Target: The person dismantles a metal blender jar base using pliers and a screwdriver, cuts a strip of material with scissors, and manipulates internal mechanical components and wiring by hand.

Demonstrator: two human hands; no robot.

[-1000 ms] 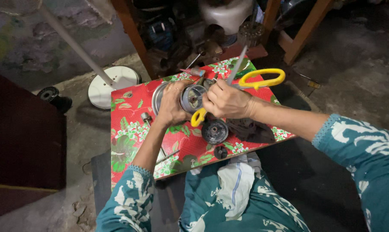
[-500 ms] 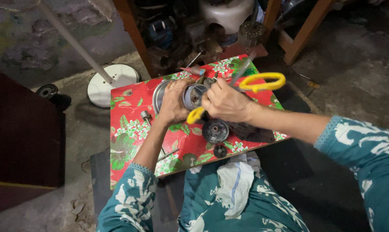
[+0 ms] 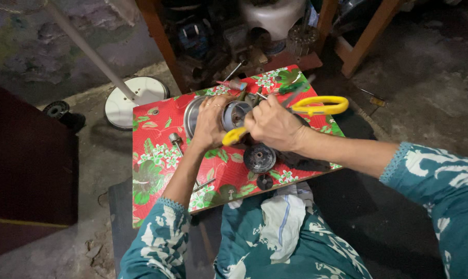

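1. The left hand (image 3: 212, 123) wraps its fingers around a round metal motor part (image 3: 234, 114), steadying it on the red flowered board (image 3: 156, 155) that lies across the person's lap.
2. The right hand (image 3: 273, 124) is closed around the yellow handles of a pair of scissors (image 3: 316, 106); one yellow loop sticks out to the right of the hand, and the other yellow end shows below the fingers, just beside the motor part.
3. Against the frames from a second and half a second ago, both hands keep the same grips; the right hand has shifted only slightly, and the yellow end below it sits a little nearer the motor part.
4. The scissor blades are hidden behind the right hand, so whether they touch the motor part cannot be told.
5. A dark round disc (image 3: 260, 157) lies on the board just below the right hand, where it lay before, with a smaller dark piece (image 3: 265, 181) near the board's front edge.
6. A short metal bolt (image 3: 175, 139) lies to the left of the left wrist, unmoved.
7. A white cloth (image 3: 283, 219) rests on the lap below the board.
8. A white round base with a pole (image 3: 133, 101) stands on the floor beyond the board's left corner.
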